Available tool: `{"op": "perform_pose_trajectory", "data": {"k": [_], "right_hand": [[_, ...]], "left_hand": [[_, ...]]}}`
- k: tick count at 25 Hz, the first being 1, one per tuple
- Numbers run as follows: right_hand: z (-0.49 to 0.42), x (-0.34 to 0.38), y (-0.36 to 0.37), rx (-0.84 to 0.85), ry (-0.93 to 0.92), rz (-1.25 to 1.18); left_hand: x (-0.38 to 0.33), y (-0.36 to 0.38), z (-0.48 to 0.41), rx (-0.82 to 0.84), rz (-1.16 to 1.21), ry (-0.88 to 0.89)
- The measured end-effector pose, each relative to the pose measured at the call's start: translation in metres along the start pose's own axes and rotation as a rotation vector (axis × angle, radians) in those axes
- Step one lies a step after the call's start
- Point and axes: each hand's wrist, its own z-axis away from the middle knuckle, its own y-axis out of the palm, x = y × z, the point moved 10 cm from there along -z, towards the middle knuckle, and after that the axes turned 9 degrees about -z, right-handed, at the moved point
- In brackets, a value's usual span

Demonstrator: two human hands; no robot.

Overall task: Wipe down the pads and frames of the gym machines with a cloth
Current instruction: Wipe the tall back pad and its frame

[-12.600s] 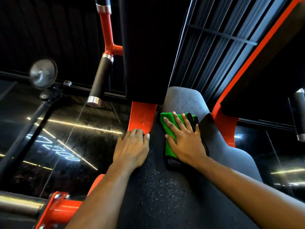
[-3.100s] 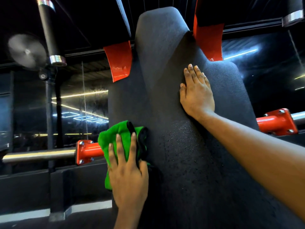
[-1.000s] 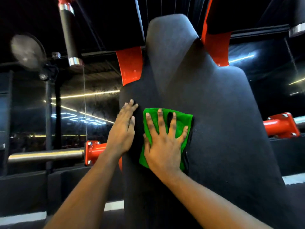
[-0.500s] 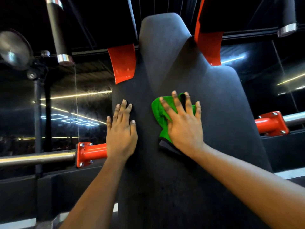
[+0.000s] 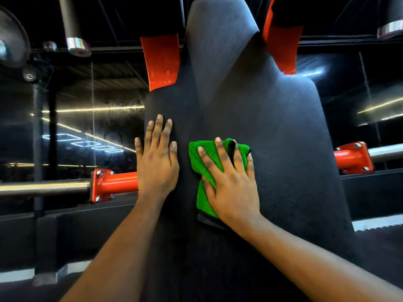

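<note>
Head camera: the right hand (image 5: 231, 182) is spread wide, fingers flat, and the green cloth (image 5: 202, 158) is pressed beneath it against the middle of the black pad (image 5: 272, 127), seemingly for firm wiping contact. The left hand (image 5: 157, 164) is laid open just beside, likely as a brace. Orange frame (image 5: 161, 59) is seen behind.

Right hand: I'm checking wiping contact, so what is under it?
Under the right hand lies the green cloth, pressed onto the black pad; green folds and a dark edge show around the palm. The pad beneath the cloth is covered.
</note>
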Motion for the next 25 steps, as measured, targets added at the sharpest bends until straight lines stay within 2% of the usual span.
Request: {"op": "perform_pose_trajectory", "data": {"k": [3, 9, 13, 16, 19, 22, 24, 25], "right_hand": [[-0.009, -0.034, -0.012, -0.007, -0.020, 0.062], [-0.016, -0.144, -0.051, -0.120, 0.239, 0.037], [0.001, -0.122, -0.039, -0.231, 0.481, -0.101], [0.030, -0.043, -0.012, -0.167, 0.332, -0.069], [0.046, -0.013, 0.002, -0.070, 0.176, -0.061], [0.041, -0.043, -0.011, -0.049, 0.075, -0.015], [0.037, -0.090, -0.028, -0.080, 0.139, 0.020], [0.035, -0.115, -0.038, -0.103, 0.191, 0.024]], "left_hand": [[0.000, 0.000, 0.000, 0.007, -0.010, -0.007], [0.000, -0.001, 0.003, 0.019, -0.015, -0.013], [-0.002, -0.002, 0.004, -0.004, -0.023, -0.008], [-0.002, -0.002, 0.004, -0.013, -0.043, -0.002], [-0.007, -0.004, 0.006, -0.028, -0.085, 0.002], [-0.013, -0.008, 0.004, -0.024, -0.174, -0.036], [-0.032, -0.015, 0.005, -0.048, -0.191, -0.054], [-0.051, -0.016, 0.009, -0.056, -0.173, -0.006]]}}
